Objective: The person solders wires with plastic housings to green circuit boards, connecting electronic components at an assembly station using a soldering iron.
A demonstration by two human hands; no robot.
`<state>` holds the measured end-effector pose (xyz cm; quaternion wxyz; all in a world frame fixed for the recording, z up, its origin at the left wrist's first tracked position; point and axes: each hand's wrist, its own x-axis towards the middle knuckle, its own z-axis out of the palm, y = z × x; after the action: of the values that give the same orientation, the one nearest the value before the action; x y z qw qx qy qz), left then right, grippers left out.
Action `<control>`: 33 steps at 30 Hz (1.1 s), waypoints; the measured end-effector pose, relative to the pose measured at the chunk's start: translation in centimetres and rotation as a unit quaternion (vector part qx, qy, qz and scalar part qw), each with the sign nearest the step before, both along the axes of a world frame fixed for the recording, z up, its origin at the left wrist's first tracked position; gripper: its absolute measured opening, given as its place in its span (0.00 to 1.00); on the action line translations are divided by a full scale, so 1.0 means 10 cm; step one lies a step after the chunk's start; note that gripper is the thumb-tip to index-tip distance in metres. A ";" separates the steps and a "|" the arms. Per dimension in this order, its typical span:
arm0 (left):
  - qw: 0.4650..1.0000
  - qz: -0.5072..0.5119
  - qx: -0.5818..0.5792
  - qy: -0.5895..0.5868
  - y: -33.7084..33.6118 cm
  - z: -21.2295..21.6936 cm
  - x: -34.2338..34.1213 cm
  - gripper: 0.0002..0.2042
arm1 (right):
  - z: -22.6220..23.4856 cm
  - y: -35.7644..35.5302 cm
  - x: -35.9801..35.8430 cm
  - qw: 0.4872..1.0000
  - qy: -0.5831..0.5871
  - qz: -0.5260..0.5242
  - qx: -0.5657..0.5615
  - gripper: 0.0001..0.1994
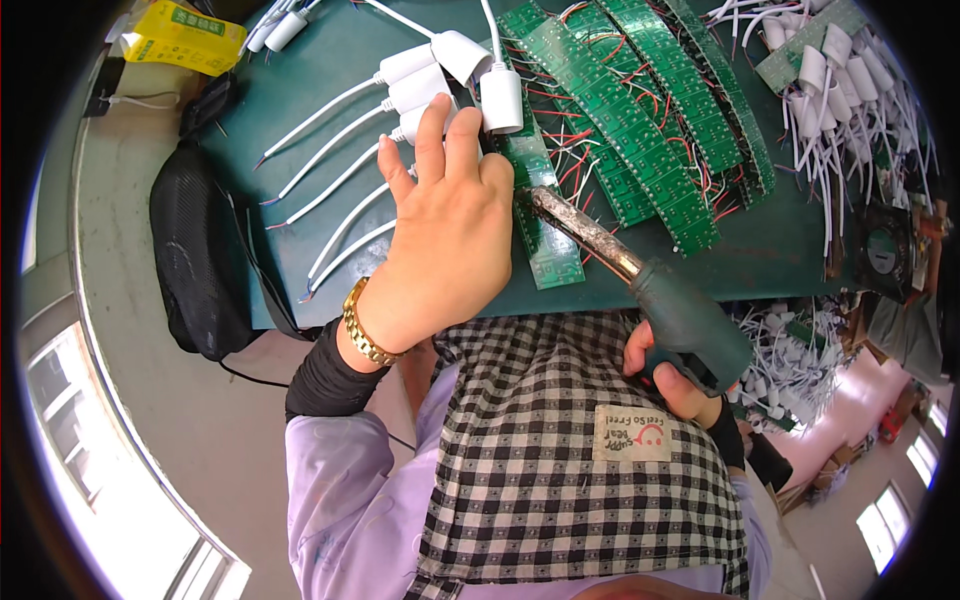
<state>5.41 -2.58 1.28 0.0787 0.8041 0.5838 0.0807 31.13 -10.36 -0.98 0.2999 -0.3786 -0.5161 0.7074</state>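
Note:
My left hand lies palm down with its fingers spread over a row of white cylindrical housings, each with a white cable trailing left to bare wire ends. Its fingertips rest on or just above them; what lies under the palm is hidden. My right hand is wrapped around the handle of a dark green soldering iron. The iron's scorched metal barrel points up and left, its tip beside my left hand at a narrow green circuit board strip. Another white housing stands just above that strip.
Several long green circuit board strips with red and white wires overlap on the green table mat. Bundled white housings lie at the far right, beside a black fan. A black bag hangs at the left edge, near a yellow packet.

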 end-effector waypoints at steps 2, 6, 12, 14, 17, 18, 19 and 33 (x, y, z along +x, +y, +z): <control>1.000 0.000 -0.001 0.001 0.00 0.00 0.01 0.08 | 0.00 -0.01 -0.01 1.000 0.008 -0.008 0.001 0.08; 1.000 0.004 0.001 -0.002 0.00 -0.01 0.01 0.08 | 0.01 -0.03 -0.03 0.999 0.027 -0.025 -0.002 0.12; 0.999 -0.012 0.032 0.003 0.01 -0.03 0.01 0.06 | 0.05 -0.08 -0.06 0.995 0.030 -0.092 0.002 0.30; 0.999 -0.009 0.033 0.006 0.01 -0.03 0.01 0.06 | 0.06 -0.08 -0.08 0.995 0.033 -0.097 0.003 0.30; 0.999 -0.009 0.033 0.002 0.02 -0.04 0.01 0.07 | 0.05 -0.08 -0.09 0.994 0.043 -0.104 0.002 0.31; 0.999 -0.009 0.033 0.002 0.02 -0.04 0.01 0.07 | 0.04 -0.08 -0.09 0.993 0.050 -0.105 -0.001 0.31; 0.999 -0.010 0.032 0.002 0.02 -0.04 0.01 0.07 | 0.03 -0.08 -0.09 0.993 0.050 -0.105 0.000 0.31; 1.000 0.001 0.006 0.009 -0.01 -0.01 0.00 0.07 | -0.01 -0.08 -0.06 0.989 0.032 -0.128 0.071 0.31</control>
<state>5.42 -2.64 1.22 0.0683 0.8047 0.5847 0.0772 30.54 -11.19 -1.06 0.4299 -0.3964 -0.5026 0.6367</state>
